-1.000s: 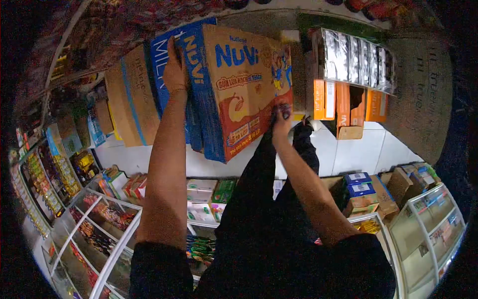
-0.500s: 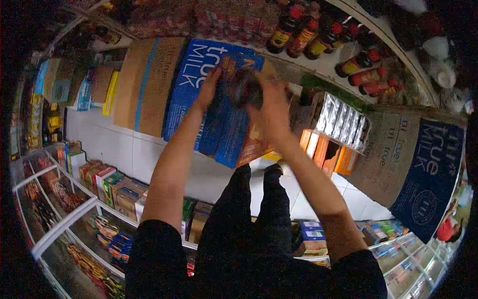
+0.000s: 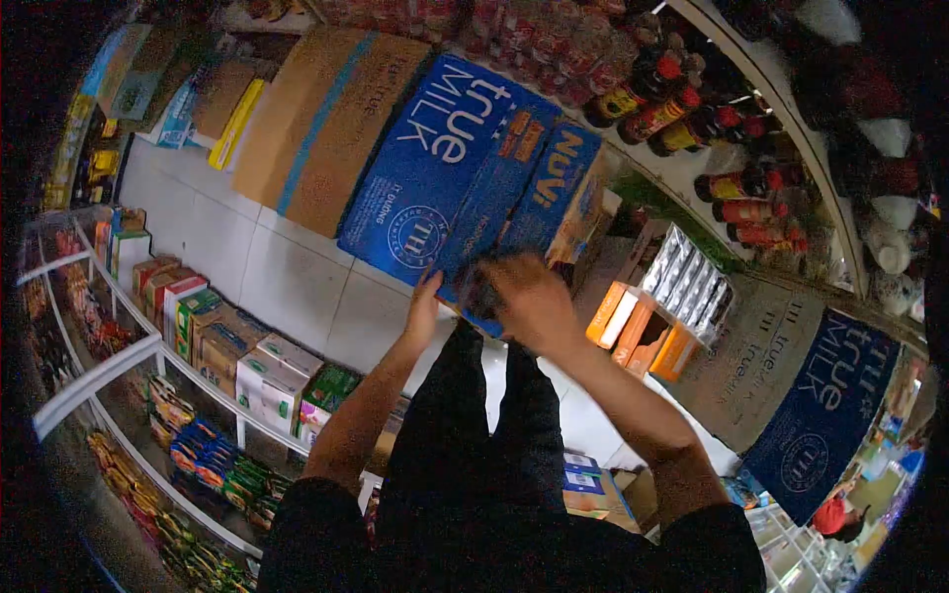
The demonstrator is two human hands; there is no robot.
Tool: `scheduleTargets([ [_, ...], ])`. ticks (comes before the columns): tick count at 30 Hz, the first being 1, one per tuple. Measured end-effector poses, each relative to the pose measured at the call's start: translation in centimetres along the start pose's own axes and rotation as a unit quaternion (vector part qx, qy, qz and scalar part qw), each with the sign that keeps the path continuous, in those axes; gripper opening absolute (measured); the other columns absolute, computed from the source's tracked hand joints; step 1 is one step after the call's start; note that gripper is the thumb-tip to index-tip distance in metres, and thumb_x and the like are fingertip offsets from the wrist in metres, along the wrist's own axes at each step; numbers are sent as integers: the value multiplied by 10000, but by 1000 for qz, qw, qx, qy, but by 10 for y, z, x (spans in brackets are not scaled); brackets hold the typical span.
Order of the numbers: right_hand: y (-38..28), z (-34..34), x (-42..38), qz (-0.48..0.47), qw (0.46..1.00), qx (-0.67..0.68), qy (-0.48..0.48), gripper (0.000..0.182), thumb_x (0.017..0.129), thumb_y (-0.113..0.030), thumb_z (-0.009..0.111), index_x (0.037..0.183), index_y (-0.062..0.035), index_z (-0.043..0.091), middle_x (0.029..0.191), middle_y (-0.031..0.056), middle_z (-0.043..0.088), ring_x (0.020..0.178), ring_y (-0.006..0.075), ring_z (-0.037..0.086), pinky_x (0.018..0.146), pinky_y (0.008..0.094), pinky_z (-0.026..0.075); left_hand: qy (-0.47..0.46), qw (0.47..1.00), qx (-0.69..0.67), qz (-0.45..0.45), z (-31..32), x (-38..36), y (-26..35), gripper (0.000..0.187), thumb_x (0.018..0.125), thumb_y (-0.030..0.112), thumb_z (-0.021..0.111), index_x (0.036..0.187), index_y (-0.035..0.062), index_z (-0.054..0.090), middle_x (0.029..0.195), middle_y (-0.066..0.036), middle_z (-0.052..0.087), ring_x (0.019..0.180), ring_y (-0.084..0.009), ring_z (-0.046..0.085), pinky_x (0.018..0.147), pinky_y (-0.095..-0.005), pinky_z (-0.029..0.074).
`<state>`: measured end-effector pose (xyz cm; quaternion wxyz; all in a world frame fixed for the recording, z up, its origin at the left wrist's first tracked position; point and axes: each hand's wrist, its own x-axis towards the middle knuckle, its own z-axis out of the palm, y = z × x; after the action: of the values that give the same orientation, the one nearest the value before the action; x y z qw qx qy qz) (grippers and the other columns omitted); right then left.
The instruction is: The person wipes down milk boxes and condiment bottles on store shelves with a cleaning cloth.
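A blue "true MILK" carton (image 3: 425, 148) lies tilted in front of me, beside a blue NUVI carton (image 3: 565, 163). At the near edge of the milk carton, my left hand (image 3: 423, 311) touches its side with the fingers stretched out. My right hand (image 3: 534, 301) is blurred and curled round a dark, roundish object (image 3: 479, 287) at the near end of the cartons. What that object is cannot be made out, and the right fingertips are partly hidden.
A brown carton with blue tape (image 3: 331, 124) adjoins on the left. Sauce bottles (image 3: 647, 94) line the shelf above. Orange boxes (image 3: 633, 331) and another milk carton (image 3: 816, 405) sit at right. Glass cases (image 3: 178, 385) and small boxes line the lower left.
Both hands have moved down toward me, to the near edge of the cartons. The dark object has moved down with the right hand. The view has shifted, showing more of the cartons' tops.
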<state>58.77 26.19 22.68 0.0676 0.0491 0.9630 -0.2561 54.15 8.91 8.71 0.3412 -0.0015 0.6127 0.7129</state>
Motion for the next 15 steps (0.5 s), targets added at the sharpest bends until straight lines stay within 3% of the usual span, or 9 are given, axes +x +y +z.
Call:
scheduleTargets([
  [2,22,-12,22,51,996,-59,36,479,614,-78,600,1080,-66,488,1002,120,535,963,309,474,813,384,408,30,992,-87,-87,5,5,5,510,810,324,496,1199,15,382,1184,-95,438,1107,-211,388,925,-325,297],
  [6,62,-52,68,125,987,4,101,460,648,-108,614,1085,-50,481,998,149,536,960,330,479,822,400,393,26,991,-88,-98,13,-5,23,528,799,299,521,1210,4,369,1178,-85,436,1089,-177,393,948,-307,262],
  [8,70,-54,74,107,940,-6,325,396,636,-78,578,1026,-69,510,947,174,529,859,339,514,703,420,443,80,978,-24,-189,16,-11,27,557,795,320,523,1222,2,360,1185,-89,431,1098,-173,389,946,-295,269],
  [9,70,-50,71,110,939,-7,326,396,636,-78,578,1026,-69,510,947,174,529,859,339,514,703,420,443,78,978,-22,-190,16,-12,26,557,795,320,523,1222,2,360,1185,-89,431,1098,-173,389,946,-295,269],
  [11,55,-39,64,79,968,-96,217,447,665,-156,613,1080,-48,487,982,173,532,943,336,489,818,409,388,-11,994,24,-110,18,-14,26,565,795,304,536,1239,12,345,1154,-83,456,1065,-179,419,903,-283,313],
  [13,31,-9,48,87,991,-66,79,438,671,-168,605,1075,-47,486,971,167,533,948,330,490,804,407,399,-33,994,37,-99,29,-20,27,512,789,257,538,1207,8,380,1117,-91,481,1040,-181,439,881,-289,334],
  [15,6,15,22,80,995,-8,54,445,649,-163,628,1057,-45,494,988,163,530,950,332,493,791,406,410,-54,993,49,-88,32,-26,17,460,782,209,540,1174,4,414,1080,-100,506,1015,-183,459,859,-296,356],
])
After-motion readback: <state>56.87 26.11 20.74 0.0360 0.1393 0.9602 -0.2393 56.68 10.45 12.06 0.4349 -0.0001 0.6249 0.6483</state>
